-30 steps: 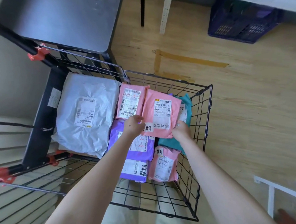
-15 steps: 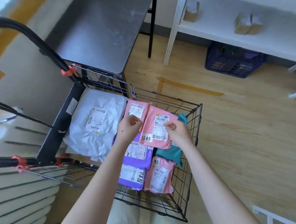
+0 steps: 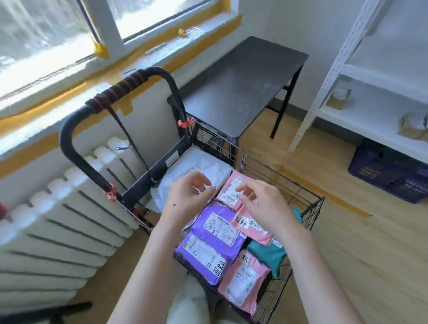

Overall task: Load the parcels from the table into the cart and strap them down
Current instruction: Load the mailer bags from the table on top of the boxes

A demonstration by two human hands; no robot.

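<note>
While my left hand [image 3: 189, 200] and right hand [image 3: 265, 205] hover loosely curled and empty, I fear the unstrapped, overlapping parcels [image 3: 216, 227] could slide once the cart [image 3: 210, 141] rolls.

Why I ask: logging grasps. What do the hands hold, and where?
Nothing; left hand and right hand hover open over the parcels.

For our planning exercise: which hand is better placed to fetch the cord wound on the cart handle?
Probably left: the left hand hovers over the white plastic parcel, nearest the black padded handle wound with black cord; the right hand is over the pink parcel, farther off.
</note>
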